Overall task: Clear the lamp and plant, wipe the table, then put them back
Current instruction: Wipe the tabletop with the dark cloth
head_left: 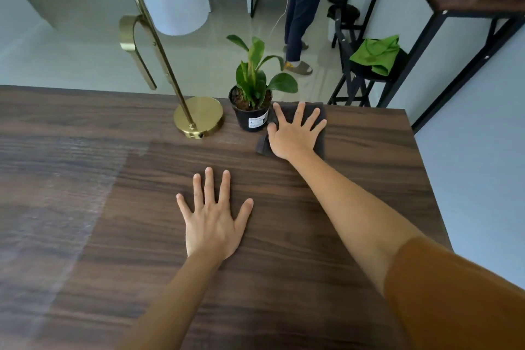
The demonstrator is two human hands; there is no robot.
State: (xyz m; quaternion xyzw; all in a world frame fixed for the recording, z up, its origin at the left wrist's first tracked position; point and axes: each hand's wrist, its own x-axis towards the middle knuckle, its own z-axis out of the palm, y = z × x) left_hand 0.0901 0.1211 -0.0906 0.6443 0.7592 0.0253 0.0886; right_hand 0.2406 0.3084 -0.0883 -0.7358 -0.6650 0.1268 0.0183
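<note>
A brass lamp [199, 118] with a white shade stands near the far edge of the dark wooden table [355, 185]. Just right of its round base sits a small green plant in a black pot [251, 111]. A dark grey cloth [322, 115] lies flat beside the pot, near the far right corner. My right hand [295, 132] rests on the cloth, palm down, fingers spread. My left hand [213, 219] lies flat on the bare wood at the middle of the table, fingers apart, holding nothing.
A person in dark trousers [304, 3] stands on the floor beyond the table. A black stool with a green cloth [376, 54] and a dark shelf unit [454, 0] stand at the right. A light patch crosses the table's left side.
</note>
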